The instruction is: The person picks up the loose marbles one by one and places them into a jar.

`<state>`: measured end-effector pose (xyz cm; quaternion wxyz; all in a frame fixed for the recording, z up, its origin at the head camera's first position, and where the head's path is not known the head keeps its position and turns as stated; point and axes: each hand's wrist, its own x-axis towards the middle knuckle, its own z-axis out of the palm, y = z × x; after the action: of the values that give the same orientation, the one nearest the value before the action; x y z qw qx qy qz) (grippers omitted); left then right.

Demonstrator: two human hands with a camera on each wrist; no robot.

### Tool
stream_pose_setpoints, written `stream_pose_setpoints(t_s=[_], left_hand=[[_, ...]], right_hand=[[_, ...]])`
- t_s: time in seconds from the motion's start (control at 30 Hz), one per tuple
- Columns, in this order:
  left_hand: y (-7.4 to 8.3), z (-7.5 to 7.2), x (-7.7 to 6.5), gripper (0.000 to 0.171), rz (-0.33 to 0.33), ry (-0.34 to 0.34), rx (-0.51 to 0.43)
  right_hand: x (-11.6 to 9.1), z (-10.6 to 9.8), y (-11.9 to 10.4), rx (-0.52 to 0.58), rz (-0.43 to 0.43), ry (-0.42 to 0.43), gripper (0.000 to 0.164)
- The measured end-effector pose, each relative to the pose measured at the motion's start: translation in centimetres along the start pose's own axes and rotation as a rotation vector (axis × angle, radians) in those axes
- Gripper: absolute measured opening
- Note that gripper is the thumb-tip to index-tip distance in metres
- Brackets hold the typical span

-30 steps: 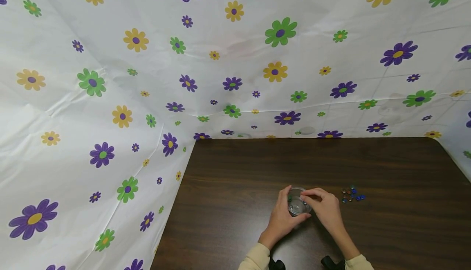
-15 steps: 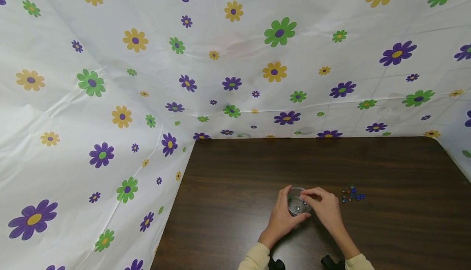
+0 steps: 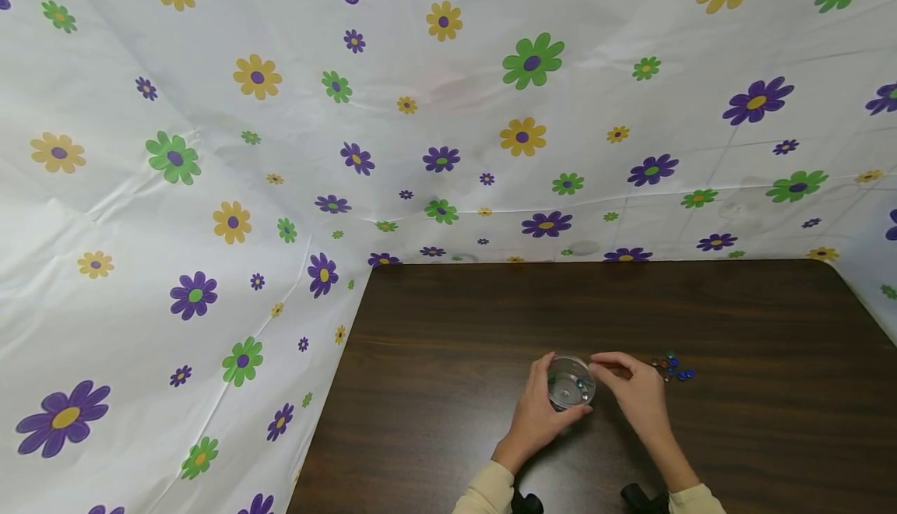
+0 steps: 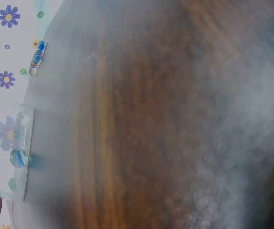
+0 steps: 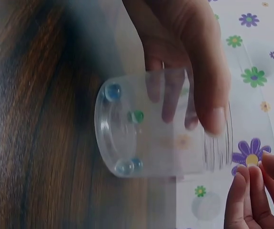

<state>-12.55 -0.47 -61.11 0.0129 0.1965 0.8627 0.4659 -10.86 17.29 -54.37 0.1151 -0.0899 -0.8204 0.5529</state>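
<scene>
My left hand grips a clear round plastic jar, fingers along its far left side and thumb at the near side. The jar stands on the table with several glass marbles at its bottom; the right wrist view shows a blue marble, a green marble and pale bluish ones. Just right of the jar's mouth is my right hand, its thumb and fingertips brought together. No object shows between those fingertips in the right wrist view.
Loose marbles, blue, reddish and clear, lie on the dark wood-grain table beyond my right hand, which partly covers them. A white flowered sheet hangs behind and left of the table. A black wrist mount sits by each sleeve.
My right hand has moved right from over the jar's mouth to beside its rim, now overlapping some loose marbles. More marbles show at the jar's right side. My left hand stays still.
</scene>
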Motion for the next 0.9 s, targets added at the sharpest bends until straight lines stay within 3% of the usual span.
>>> stream_pose_setpoints(t_s=[0.3, 0.9], left_hand=[[0.0, 0.0, 0.0, 0.094, 0.004, 0.012, 0.014], [-0.1, 0.2, -0.1, 0.095, -0.008, 0.014, 0.016]], right_hand=[[0.5, -0.9, 0.8, -0.049, 0.014, 0.054, 0.014], [0.6, -3.1, 2.1, -0.066, 0.1, 0.094, 0.023]])
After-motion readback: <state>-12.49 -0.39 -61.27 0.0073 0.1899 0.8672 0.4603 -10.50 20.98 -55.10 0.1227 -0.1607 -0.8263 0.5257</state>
